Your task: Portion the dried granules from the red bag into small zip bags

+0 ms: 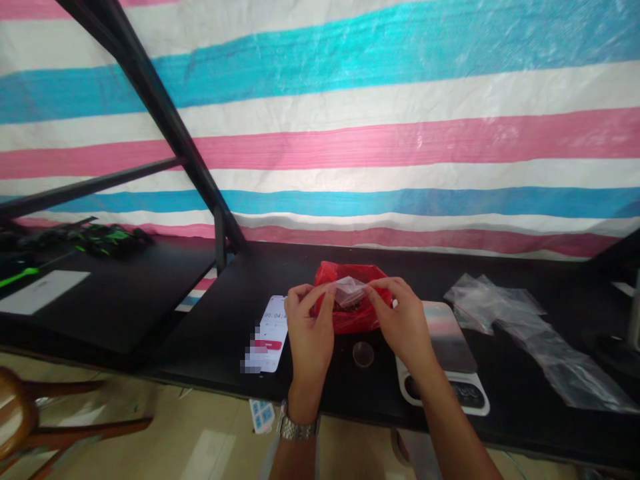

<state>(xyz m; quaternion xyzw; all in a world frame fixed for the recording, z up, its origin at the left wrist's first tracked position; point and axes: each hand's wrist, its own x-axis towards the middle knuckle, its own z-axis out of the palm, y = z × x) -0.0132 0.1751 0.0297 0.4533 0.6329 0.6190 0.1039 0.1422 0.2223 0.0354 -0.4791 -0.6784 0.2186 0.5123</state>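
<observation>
A small clear plastic bag (350, 291) is stretched between my two hands. My left hand (311, 319), with a metal watch on its wrist, pinches the bag's left side. On the other side, my right hand (401, 321) pinches the bag between thumb and fingers. Just behind and below it stands an open red plastic bag (356, 325) with small dark bits inside, too fine to name. A small clear round cup (363, 355) sits on the black table in front of the red bag. My right forearm passes over a white kitchen scale (473, 400) with a dark display.
Left of my hands lies a phone (274, 327) showing a running timer. Several clear zip bags (530, 327) are spread at the right. A black table (225, 360) bears these things. A wooden chair (30, 413) stands at the lower left, and a striped sheet (400, 147) hangs behind.
</observation>
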